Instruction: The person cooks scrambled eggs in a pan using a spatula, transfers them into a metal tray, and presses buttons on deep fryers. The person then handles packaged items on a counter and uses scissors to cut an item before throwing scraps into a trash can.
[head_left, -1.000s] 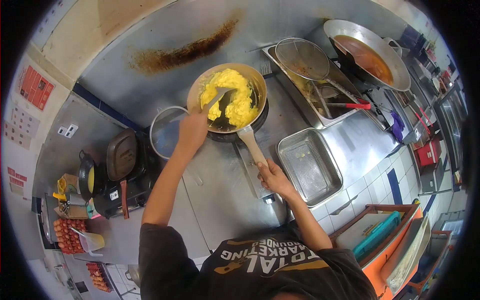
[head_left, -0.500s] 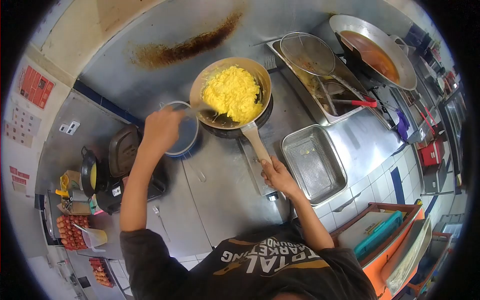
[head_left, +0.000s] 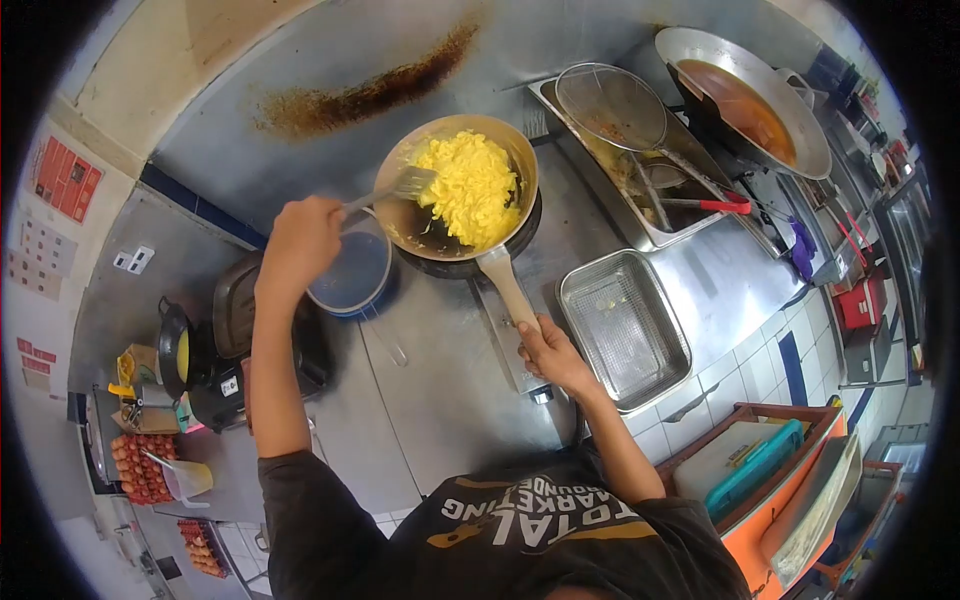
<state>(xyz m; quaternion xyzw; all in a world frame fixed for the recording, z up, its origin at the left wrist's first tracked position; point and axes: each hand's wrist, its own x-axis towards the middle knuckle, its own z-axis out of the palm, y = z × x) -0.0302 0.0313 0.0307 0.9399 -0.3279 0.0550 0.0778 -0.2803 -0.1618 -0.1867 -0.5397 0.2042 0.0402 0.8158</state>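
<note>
My left hand (head_left: 303,240) is closed on the handle of a metal fork (head_left: 414,182), whose tined end is over the left part of a frying pan (head_left: 400,225). Yellow scrambled egg (head_left: 472,188) lies heaped in the middle and right of the pan, beside the fork's tip. My right hand (head_left: 553,356) grips the end of the pan's beige handle (head_left: 508,287). The pan rests on a dark round burner, partly hidden beneath it.
A blue-rimmed strainer bowl (head_left: 352,272) is left of the pan. To the right are a wire-mesh tray (head_left: 625,330), a metal bin (head_left: 658,225) with a strainer (head_left: 612,108), and a wok (head_left: 735,100) of brown liquid. Egg trays (head_left: 140,468) stand at lower left.
My left hand has moved left, drawing the fork toward the pan's left side. The egg, earlier curved around a gap, now sits in one heap. My right hand still holds the handle.
</note>
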